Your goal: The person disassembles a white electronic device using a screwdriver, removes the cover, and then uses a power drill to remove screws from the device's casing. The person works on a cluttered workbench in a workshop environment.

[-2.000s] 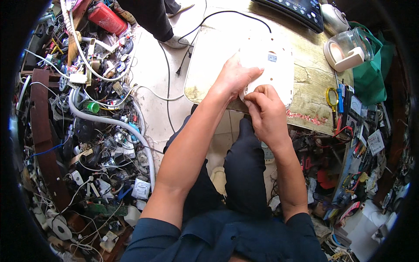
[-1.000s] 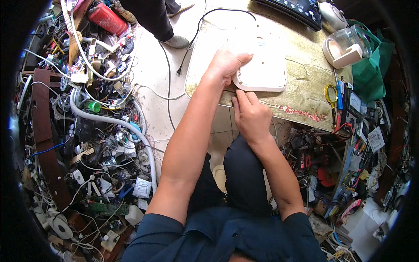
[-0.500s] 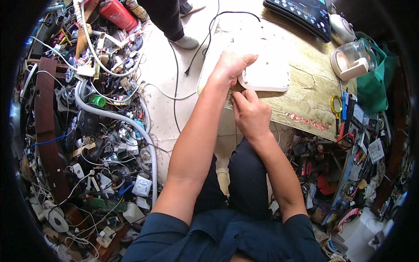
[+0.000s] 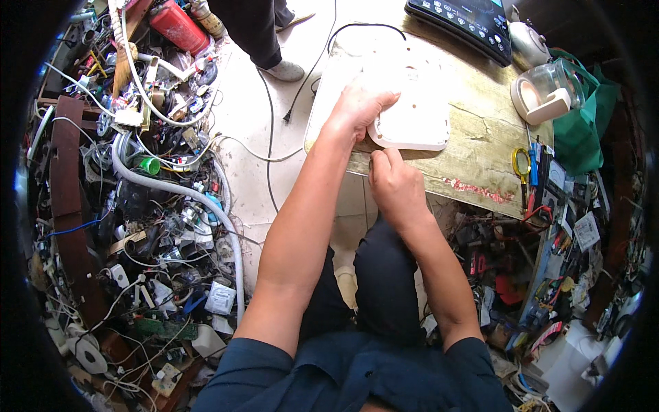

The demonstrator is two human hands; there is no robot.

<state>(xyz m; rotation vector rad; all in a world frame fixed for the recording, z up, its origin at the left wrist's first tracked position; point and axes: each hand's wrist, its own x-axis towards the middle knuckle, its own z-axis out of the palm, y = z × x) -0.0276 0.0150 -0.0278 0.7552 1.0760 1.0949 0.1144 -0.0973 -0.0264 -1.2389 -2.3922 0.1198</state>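
Observation:
My left hand point(image 4: 360, 108) grips the left side of a white, flat plastic appliance point(image 4: 415, 125) with rounded corners and small holes, lying on the worn wooden tabletop point(image 4: 480, 137). My right hand point(image 4: 395, 178) is at the table's front edge, just below the appliance's lower corner, fingers curled and pinched together; what they hold, if anything, is hidden. A black cord point(image 4: 364, 25) runs from the appliance's far side over the table's left edge.
At the back are a black induction cooker point(image 4: 460, 24) and a kettle point(image 4: 528, 44); right, a glass jar appliance point(image 4: 539, 96), green bag point(image 4: 580, 141), magnifier point(image 4: 520, 161) and tools. Cluttered parts point(image 4: 171, 220) heap at left. Another person's legs point(image 4: 254, 34) stand top left.
Since two seconds ago the appliance has shifted left and lies flatter on the table, and my right hand has moved from its corner down to the table's edge. My left hand stays on it.

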